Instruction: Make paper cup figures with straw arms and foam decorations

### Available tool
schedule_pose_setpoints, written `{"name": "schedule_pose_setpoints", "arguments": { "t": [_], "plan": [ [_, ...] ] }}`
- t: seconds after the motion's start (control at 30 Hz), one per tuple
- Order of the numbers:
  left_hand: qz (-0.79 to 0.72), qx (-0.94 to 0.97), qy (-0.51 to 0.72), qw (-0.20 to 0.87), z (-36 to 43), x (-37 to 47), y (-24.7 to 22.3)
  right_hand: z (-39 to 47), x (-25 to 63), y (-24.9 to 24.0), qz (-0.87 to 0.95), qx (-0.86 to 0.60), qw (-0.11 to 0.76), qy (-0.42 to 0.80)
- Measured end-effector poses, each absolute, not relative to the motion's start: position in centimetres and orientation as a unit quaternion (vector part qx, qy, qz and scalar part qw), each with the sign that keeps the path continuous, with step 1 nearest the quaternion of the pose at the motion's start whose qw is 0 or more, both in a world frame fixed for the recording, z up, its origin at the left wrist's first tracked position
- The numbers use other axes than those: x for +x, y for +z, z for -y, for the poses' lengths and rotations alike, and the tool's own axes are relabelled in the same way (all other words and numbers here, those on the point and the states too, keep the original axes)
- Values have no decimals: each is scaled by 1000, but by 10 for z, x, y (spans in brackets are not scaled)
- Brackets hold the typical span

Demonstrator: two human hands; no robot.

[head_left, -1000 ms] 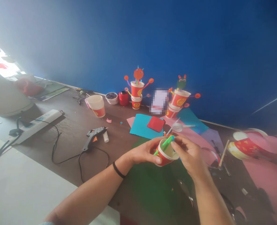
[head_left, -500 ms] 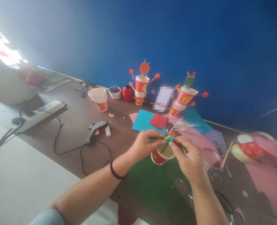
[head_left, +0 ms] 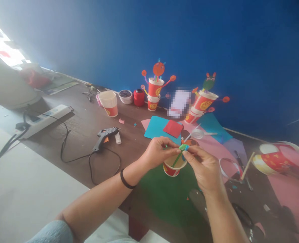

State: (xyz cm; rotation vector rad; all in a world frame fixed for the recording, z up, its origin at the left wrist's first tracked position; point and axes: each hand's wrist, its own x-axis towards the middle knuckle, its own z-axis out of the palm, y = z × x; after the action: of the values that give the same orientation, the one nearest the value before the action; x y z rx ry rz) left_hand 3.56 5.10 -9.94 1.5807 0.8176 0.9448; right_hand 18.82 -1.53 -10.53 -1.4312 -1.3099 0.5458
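Observation:
A red and white paper cup (head_left: 171, 171) stands on a green sheet (head_left: 164, 206), and both hands meet over its rim. My left hand (head_left: 157, 154) is closed in a pinch on a green paper strip (head_left: 177, 160) that runs down into the cup. My right hand (head_left: 205, 167) pinches a blue strip (head_left: 186, 147) right beside the green one; the two bits touch at the fingertips. Whether the strips are joined inside the cup is hidden by the fingers and rim.
Behind stand two cup figures (head_left: 155, 88) (head_left: 205, 101) and a cup stack (head_left: 110, 106). A black glue gun (head_left: 101, 137) with its cord lies left, near a power strip (head_left: 48, 118). Blue paper (head_left: 153, 130), pink paper (head_left: 215, 148), tape (head_left: 226, 168) and scissors (head_left: 242, 216) lie around.
The view has shifted slightly, so the objects at the back sit higher and further right. Both hands keep their pinch, and the green strip's top looks bunched more closely against the blue one.

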Motion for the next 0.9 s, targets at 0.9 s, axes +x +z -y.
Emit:
{"name": "schedule_pose_setpoints", "arguments": {
  "t": [0.9],
  "plan": [
    [-336,697,373,512,-49,33,-93,17,192,-102,557,-625,501,219]
  ]
}}
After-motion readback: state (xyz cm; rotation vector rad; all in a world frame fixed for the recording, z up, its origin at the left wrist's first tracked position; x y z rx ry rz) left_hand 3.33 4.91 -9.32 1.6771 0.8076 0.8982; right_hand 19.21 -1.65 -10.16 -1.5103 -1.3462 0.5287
